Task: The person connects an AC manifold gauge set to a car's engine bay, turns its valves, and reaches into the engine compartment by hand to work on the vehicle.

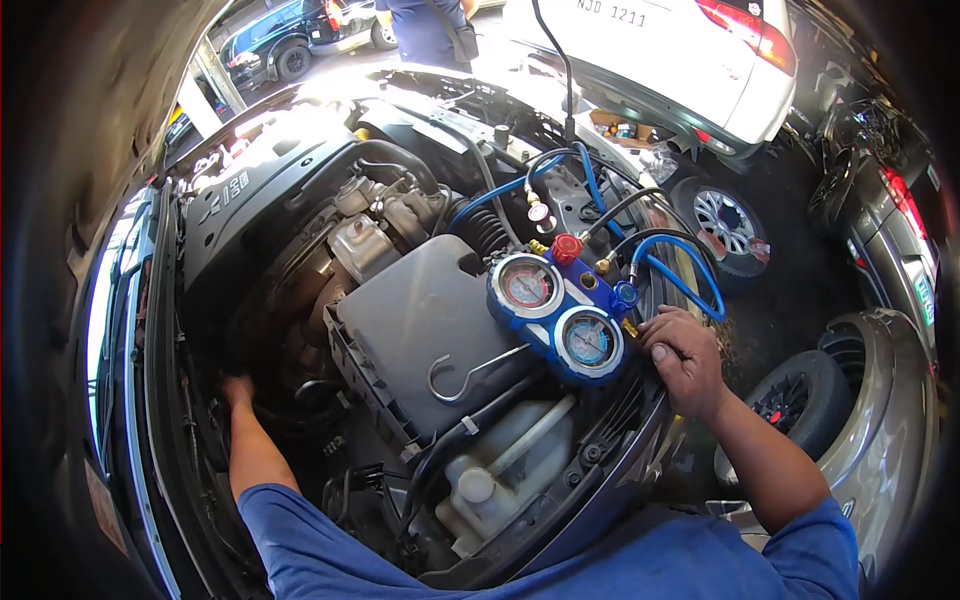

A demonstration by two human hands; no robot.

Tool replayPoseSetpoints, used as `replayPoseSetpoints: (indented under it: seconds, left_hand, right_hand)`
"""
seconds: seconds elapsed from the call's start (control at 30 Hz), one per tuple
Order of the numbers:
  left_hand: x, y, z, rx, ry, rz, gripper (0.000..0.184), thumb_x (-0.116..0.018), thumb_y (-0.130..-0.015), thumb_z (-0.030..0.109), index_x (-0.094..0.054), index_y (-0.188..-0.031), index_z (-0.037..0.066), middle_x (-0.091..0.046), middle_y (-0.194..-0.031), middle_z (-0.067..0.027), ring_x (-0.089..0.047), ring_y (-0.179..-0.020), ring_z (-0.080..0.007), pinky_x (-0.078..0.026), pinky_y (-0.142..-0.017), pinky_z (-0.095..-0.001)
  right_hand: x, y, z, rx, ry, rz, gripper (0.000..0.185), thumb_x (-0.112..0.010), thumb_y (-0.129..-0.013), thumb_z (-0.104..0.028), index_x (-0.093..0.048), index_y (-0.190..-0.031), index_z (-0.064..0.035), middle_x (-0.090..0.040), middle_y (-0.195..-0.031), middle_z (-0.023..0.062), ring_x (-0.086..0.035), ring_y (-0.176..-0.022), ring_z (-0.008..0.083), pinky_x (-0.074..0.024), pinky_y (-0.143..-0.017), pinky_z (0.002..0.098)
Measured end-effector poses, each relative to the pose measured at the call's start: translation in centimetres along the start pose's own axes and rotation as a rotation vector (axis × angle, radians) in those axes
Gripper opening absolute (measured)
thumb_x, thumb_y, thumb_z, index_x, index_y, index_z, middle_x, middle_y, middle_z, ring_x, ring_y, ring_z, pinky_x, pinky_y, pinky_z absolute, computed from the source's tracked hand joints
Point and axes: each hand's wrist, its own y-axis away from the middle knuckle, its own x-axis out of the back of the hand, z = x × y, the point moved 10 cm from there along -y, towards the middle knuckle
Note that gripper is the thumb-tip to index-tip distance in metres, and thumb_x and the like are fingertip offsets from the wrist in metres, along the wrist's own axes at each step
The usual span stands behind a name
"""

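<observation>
My left hand (237, 388) reaches down into the dark back part of the engine bay, its fingers hidden in shadow. Beside the gauge set, my right hand (684, 358) rests at the car's front edge with its fingers curled; what they may hold is too small to make out. A blue manifold with two round gauges (588, 342) lies on the black air filter box (415, 335), its metal hook (462, 384) pointing left. Blue and black hoses (690, 285) run from its fittings, beside a red knob (566, 248).
A black engine cover (255, 195) and a white reservoir (500, 475) sit in the bay. Beyond the front edge are a loose wheel (722, 222), another wheel (800, 400), a box of items (622, 130) and a white car (650, 50). A person (428, 35) stands at the top.
</observation>
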Motion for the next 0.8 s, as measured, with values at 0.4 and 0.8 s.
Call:
replayPoseSetpoints:
  seconds: [0.4, 0.8]
  left_hand:
    - [1.7, 1.5, 1.3, -0.056, 0.022, 0.107, 0.057, -0.063, -0.090, 0.035, -0.065, -0.128, -0.007, -0.060, -0.138, -0.0321, -0.058, -0.131, -0.0431, -0.047, -0.110, -0.0478]
    - [0.9, 0.9, 0.4, 0.005, 0.051, 0.039, 0.072, -0.067, -0.089, 0.040, -0.054, -0.140, -0.009, -0.055, -0.144, -0.0323, -0.052, -0.137, -0.0426, -0.043, -0.114, -0.0459]
  right_hand:
    - [0.0, -0.1, -0.2, -0.004, -0.001, -0.003, 0.016, -0.059, -0.084, -0.018, -0.065, -0.084, -0.0031, -0.070, -0.090, 0.0155, -0.069, -0.096, 0.0355, -0.0458, -0.105, 0.0537]
    - [0.0, -0.2, -0.4, 0.000, -0.004, -0.003, 0.016, -0.059, -0.084, -0.018, -0.065, -0.084, -0.0032, -0.070, -0.089, 0.0154, -0.069, -0.096, 0.0359, -0.0454, -0.105, 0.0541]
